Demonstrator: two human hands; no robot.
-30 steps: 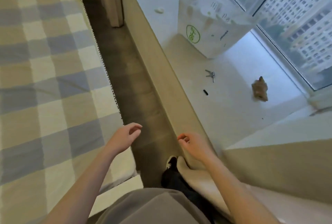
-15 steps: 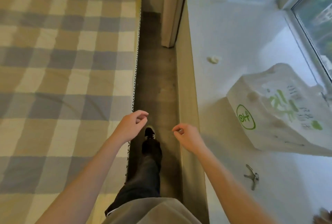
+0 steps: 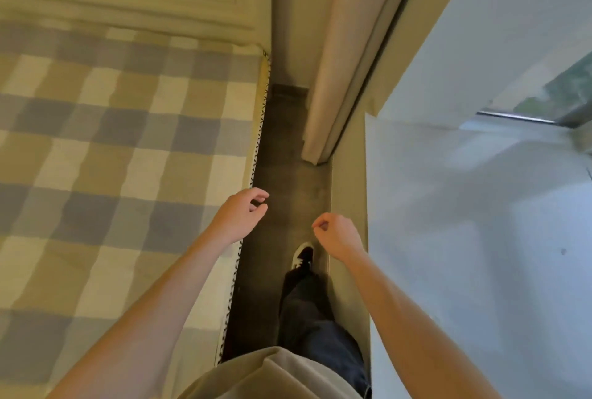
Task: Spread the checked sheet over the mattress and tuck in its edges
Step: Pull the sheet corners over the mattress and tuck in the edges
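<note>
One left hand [image 3: 238, 217], one right hand [image 3: 339, 235], one checked sheet [image 3: 112, 158]

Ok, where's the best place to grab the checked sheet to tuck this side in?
Probably the side edge of the checked sheet, where it meets the mattress trim beside your left hand. Come in from the floor gap: the sheet lies flat on top, so only that border gives a hold.

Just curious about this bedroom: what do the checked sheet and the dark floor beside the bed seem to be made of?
The checked sheet: soft woven fabric, probably cotton, matte; its checks ripple slightly. The floor: dark, matte, faintly streaked, perhaps wood or laminate; too blurred to be sure.
</note>
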